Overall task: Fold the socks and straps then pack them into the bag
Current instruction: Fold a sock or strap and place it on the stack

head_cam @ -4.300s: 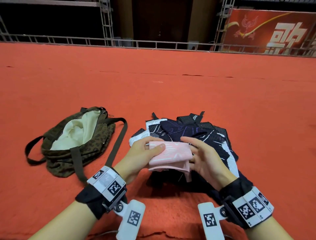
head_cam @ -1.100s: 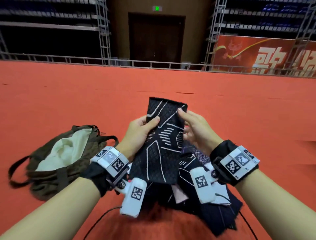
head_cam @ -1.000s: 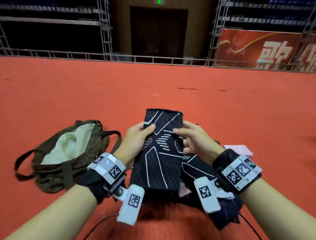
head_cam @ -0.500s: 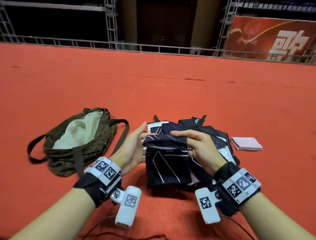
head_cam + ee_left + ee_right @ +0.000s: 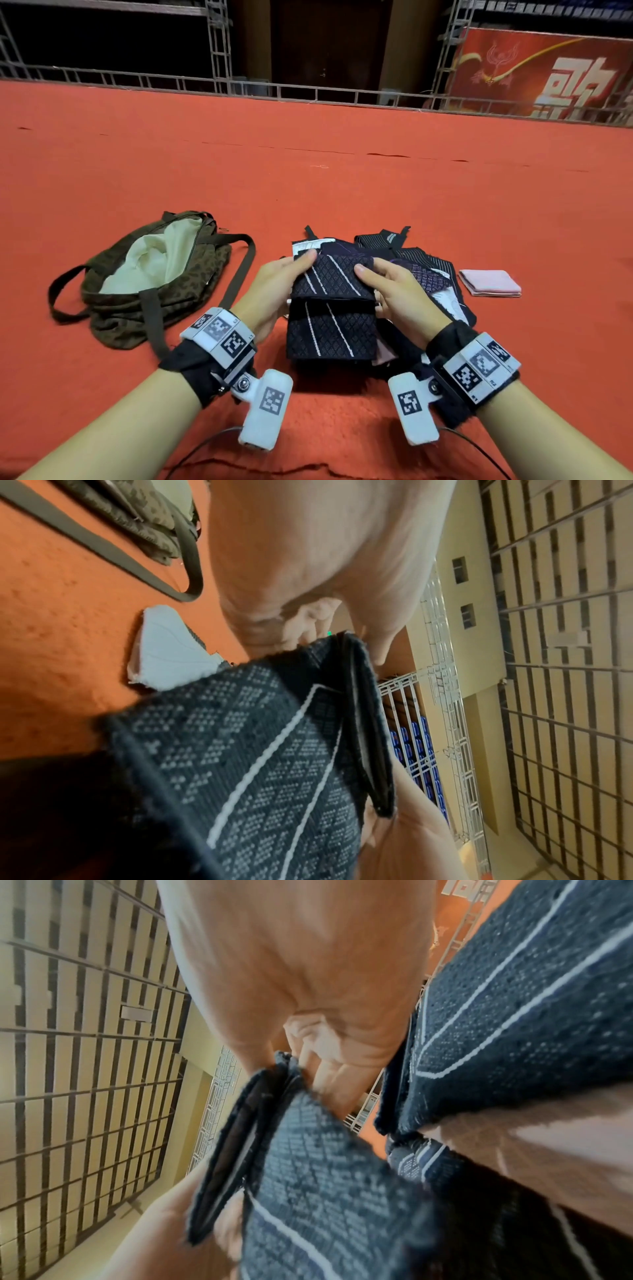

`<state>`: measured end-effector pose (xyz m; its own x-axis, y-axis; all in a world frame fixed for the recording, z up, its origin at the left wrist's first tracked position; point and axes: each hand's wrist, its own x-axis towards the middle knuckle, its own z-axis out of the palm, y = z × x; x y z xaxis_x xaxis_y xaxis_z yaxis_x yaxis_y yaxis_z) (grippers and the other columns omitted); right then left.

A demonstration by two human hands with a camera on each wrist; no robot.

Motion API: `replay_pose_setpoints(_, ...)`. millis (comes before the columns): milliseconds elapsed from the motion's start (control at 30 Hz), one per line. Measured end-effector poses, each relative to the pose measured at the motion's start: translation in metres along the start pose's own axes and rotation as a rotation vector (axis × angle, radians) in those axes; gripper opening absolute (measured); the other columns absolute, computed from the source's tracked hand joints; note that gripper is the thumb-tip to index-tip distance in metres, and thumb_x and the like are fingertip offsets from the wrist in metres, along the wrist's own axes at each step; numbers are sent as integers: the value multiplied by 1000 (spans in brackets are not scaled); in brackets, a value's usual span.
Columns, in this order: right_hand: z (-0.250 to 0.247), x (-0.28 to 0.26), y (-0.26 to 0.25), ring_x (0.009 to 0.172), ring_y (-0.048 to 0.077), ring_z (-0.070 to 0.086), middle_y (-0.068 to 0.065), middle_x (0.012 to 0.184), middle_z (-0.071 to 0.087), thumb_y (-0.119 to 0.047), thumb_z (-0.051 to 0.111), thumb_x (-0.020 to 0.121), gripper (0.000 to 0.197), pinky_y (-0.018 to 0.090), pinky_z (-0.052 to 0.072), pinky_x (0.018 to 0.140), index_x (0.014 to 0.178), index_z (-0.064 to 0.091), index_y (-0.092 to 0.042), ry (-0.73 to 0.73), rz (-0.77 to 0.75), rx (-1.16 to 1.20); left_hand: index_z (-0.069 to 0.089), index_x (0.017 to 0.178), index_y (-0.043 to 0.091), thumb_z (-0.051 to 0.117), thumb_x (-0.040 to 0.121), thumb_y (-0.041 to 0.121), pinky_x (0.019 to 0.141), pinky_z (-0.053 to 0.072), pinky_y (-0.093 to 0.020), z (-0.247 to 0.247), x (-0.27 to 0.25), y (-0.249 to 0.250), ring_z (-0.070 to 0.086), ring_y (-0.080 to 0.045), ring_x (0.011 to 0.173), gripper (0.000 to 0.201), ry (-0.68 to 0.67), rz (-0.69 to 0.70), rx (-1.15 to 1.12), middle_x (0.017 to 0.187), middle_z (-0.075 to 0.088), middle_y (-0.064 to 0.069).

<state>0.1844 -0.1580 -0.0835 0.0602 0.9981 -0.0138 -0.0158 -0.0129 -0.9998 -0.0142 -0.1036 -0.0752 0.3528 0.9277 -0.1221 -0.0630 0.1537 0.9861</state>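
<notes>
A dark sock (image 5: 331,310) with white lines is folded over itself and held just above the pile of dark socks and straps (image 5: 423,270). My left hand (image 5: 291,270) pinches its upper left edge, thumb on top. My right hand (image 5: 373,279) pinches the upper right edge the same way. The left wrist view shows the sock (image 5: 257,764) doubled, its folded edge between thumb and fingers (image 5: 308,626). In the right wrist view the sock (image 5: 325,1191) is gripped at its layered edge. An olive leopard-print bag (image 5: 113,311) lies open at the left, showing its pale lining.
A folded pink sock (image 5: 489,282) lies on the red carpet (image 5: 342,192) to the right of the pile. The bag's long strap (image 5: 241,267) runs between the bag and my left hand. A metal railing (image 5: 308,92) bounds the carpet far ahead.
The pink sock left my hands and lies at the right. I lowered the dark sock, which I had held up full length, and its top half is folded down over the lower half.
</notes>
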Motion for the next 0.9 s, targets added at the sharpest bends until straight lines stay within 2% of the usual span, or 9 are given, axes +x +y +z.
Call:
replay_pose_setpoints(167,-2,3,2,110,32,69,24,125,67,-13,56,103,25,54,56,95,127,63,-14,-31,-20,1,73,113,12,59,101,39,92,55,-48,-1,5,-4,71,-23,92,33,4,8,87,111,76,-12)
replay_pose_setpoints(267,-2,4,1,102,30,72,27,121,68,-5,56,102,25,43,61,82,126,62,-9,-15,-47,21,72,114,15,58,102,31,89,55,-43,0,5,-3,71,-19,91,25,1,45,44,114,75,-13)
replay_pose_setpoints(333,-1,3,0,101,27,72,22,117,72,-3,56,101,25,38,61,81,126,62,-6,18,-74,29,71,114,19,62,97,42,91,56,-46,-1,6,-2,72,-22,96,30,-29,-1,85,115,75,-9)
replay_pose_setpoints(400,-1,5,1,104,29,72,19,116,73,-5,57,101,24,45,60,89,125,63,-5,56,-83,29,69,116,22,69,91,43,86,57,-44,-4,5,-2,73,-25,101,33,-95,-44,180,113,76,-4)
replay_pose_setpoints(467,-1,5,2,105,31,71,21,118,72,-15,63,100,31,52,57,95,126,58,1,75,-45,41,68,119,19,73,91,24,83,58,-41,-6,4,-3,74,-26,102,29,-124,-17,179,112,76,-5)
replay_pose_setpoints(567,-1,5,2,107,33,72,14,123,72,-30,72,93,46,44,59,86,129,58,-4,-12,59,42,66,121,8,69,94,9,83,61,-42,-5,4,-4,74,-31,101,28,-85,26,35,110,76,-14)
replay_pose_setpoints(633,1,2,3,104,29,72,10,121,73,-20,72,93,36,37,59,80,127,62,-13,-68,67,49,66,120,5,67,96,13,75,61,-38,-5,4,-6,75,-30,95,26,-38,24,4,108,76,-16)
replay_pose_setpoints(733,3,2,6,110,35,70,15,119,73,-6,72,91,39,46,57,94,128,62,-10,-71,32,80,68,116,3,66,98,22,70,59,-33,-5,7,-10,74,-26,90,26,-4,17,13,108,76,-17)
replay_pose_setpoints(900,5,3,6,104,36,72,21,116,73,3,66,92,37,40,60,85,127,60,-3,-73,-24,185,68,117,8,59,99,44,89,59,-47,-4,11,-10,74,-26,96,41,2,-1,58,111,76,-14)
